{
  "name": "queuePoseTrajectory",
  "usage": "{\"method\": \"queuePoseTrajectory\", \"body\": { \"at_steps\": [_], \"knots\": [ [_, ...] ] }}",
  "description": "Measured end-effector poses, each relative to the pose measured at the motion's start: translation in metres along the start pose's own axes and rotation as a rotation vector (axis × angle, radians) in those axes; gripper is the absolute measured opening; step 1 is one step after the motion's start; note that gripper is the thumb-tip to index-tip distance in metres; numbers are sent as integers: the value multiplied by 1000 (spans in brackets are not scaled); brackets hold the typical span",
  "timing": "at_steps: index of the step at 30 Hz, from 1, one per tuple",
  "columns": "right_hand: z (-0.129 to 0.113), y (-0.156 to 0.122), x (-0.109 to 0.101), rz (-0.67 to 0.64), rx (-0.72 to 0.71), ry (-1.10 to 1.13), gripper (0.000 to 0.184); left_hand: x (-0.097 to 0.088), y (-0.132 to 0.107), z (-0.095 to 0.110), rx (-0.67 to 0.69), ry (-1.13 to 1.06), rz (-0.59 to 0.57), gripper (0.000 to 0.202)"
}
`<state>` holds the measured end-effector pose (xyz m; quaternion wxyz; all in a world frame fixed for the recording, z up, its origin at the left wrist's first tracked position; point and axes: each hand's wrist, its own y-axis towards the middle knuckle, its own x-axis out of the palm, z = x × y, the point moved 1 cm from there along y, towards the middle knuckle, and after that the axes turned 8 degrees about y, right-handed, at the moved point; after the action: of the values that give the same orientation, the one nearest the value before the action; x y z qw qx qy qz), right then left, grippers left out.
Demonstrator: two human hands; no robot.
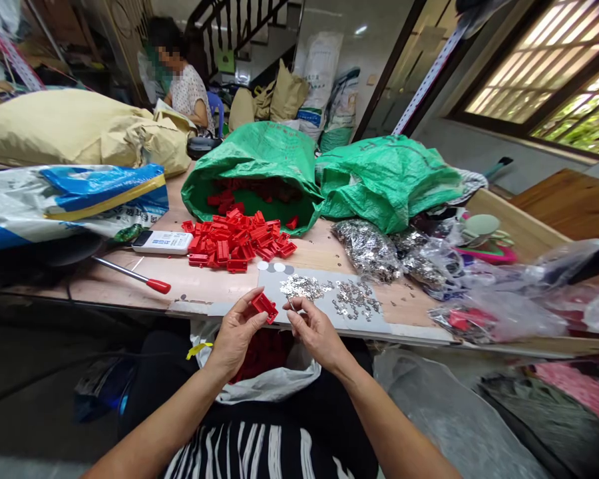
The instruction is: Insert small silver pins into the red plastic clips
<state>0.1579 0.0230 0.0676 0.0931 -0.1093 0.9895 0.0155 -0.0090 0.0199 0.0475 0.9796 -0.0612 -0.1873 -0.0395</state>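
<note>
Between the thumb and fingers of my left hand (234, 332) is a red plastic housing (265, 307), its hollow side partly showing. My right hand (315, 330) pinches a small metal piece (290, 305) just to the right of the housing; its exact shape is too small to make out. Both hands are over the table's front edge, above an open white sack (274, 386) with red parts inside. Behind them, small metal pieces (304, 287) lie in two loose heaps on a grey sheet (269, 283). A pile of red housings (239, 236) is further back.
A green sack (259, 153) opens toward me, spilling red housings. Another green sack (389, 179) stands right of it, behind bags of metal parts (367, 249). A lever with a red handle (158, 286) juts in from the left. Across the table sits another person (190, 93).
</note>
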Motion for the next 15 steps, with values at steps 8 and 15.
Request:
{"method": "queuePoseTrajectory", "body": {
  "at_steps": [8,15],
  "knots": [
    [8,-1,-8,-31,-118,-449,22,-18,16,-7,323,762,-45,38],
    [12,8,-6,-68,-156,-576,14,-21,27,-8,328,953,-157,36]
  ]
}}
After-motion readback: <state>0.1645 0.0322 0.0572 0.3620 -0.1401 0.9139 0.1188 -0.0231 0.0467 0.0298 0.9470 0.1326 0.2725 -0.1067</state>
